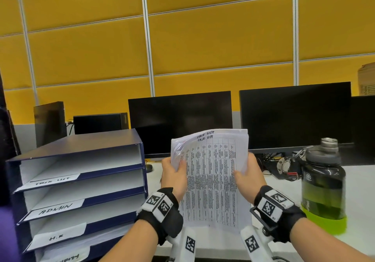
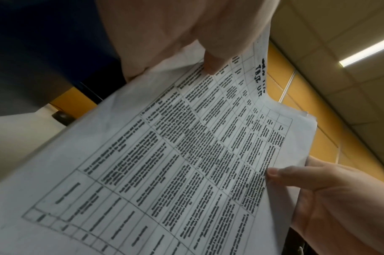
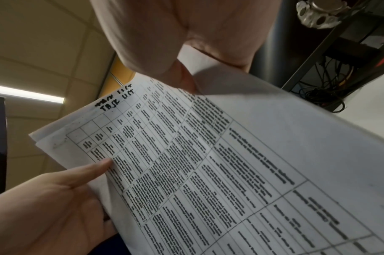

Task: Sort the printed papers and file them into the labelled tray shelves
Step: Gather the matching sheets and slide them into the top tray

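Papers: thin white printed sheets [image 1: 211,172], a small stack held upright over the surface, just right of the tray shelves; front sheet carries a ruled grid packed with dense black print, "TASK LIST" handwritten at its top edge; top left corner curled and crumpled.
Sheet behind: a second handwritten "TASK LIST" peeks above the first; in the left wrist view the stack [image 2: 186,155] fans slightly at the upper edge.
Left hand: left hand [image 1: 174,172] clamped on the left edge of the stack, thumb on the front, fingers behind; black fabric wrist strap with square-patterned white tags.
Right hand: right hand [image 1: 248,173] pinches the right edge, thumb flat on the print; same strap.
Right wrist view: sheets [image 3: 208,163] bow gently between the two grips.
Tray shelves: tray shelves [image 1: 81,180], boxy navy unit with white inner faces, stacked slots; paper tabs read "TASK LIST", "ADMIN", "H.R"; lowest tab unreadable.
Surface: white, smooth surface [image 1: 357,178].
Bottle: bottle [image 1: 322,184], smoky translucent plastic, grey cap, lime-green base, right of the hands.
Monitors: two dark flat monitors [image 1: 180,119] behind the papers.
Wall: yellow padded panels [image 1: 203,38] with pale metal strips.
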Demonstrator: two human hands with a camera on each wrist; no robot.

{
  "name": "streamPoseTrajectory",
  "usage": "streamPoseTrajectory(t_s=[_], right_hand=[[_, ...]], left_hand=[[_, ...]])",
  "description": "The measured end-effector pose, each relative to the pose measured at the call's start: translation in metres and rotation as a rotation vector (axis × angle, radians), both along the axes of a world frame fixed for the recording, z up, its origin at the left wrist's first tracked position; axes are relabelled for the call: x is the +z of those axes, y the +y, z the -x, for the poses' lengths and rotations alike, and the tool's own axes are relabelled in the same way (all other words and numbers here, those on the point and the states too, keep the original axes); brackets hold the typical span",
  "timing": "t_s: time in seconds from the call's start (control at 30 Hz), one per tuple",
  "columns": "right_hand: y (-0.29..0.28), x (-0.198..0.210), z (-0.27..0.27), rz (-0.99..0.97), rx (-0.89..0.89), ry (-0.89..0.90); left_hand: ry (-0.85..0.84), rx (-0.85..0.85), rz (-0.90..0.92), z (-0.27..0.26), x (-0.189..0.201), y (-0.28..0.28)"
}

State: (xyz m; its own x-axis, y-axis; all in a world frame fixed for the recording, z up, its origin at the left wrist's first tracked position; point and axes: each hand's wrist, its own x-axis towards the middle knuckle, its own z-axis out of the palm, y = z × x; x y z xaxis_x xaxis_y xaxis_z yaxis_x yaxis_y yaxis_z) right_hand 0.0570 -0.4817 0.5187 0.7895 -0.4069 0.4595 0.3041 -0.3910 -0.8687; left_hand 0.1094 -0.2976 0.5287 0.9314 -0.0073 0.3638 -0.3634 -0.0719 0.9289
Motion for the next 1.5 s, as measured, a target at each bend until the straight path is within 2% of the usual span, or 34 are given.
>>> streamPoseTrajectory(t_s=[0.17, 0.4, 0.57, 0.8, 0.97, 1.17, 1.27, 1.5], right_hand=[[-0.001, 0.001, -0.001, 0.03, -0.023, 0.018], [-0.005, -0.008, -0.002, 0.035, 0.016, 0.069], [-0.007, -0.02, -0.003, 0.065, -0.003, 0.135], [-0.006, -0.019, -0.001, 0.108, -0.047, 0.147], [0.0, -0.018, 0.008, 0.083, -0.096, 0.076], [0.015, -0.028, 0.025, 0.115, -0.076, 0.244], [0.018, -0.027, 0.033, 0.159, -0.1, 0.258], [0.03, -0.013, 0.046, 0.208, -0.062, 0.223]], left_hand=[[-0.02, -0.004, -0.025, -0.003, 0.002, 0.006], [0.05, -0.014, -0.256, -0.02, -0.025, 0.013], [0.073, -0.006, -0.328, -0.022, -0.038, 0.014], [0.05, 0.037, -0.381, -0.017, -0.033, 0.012], [0.009, 0.049, -0.394, 0.003, -0.023, 0.021], [0.058, 0.056, -0.508, 0.032, -0.037, 0.035], [0.076, 0.094, -0.574, 0.035, -0.036, 0.038], [0.083, 0.122, -0.583, 0.045, -0.019, 0.06]])
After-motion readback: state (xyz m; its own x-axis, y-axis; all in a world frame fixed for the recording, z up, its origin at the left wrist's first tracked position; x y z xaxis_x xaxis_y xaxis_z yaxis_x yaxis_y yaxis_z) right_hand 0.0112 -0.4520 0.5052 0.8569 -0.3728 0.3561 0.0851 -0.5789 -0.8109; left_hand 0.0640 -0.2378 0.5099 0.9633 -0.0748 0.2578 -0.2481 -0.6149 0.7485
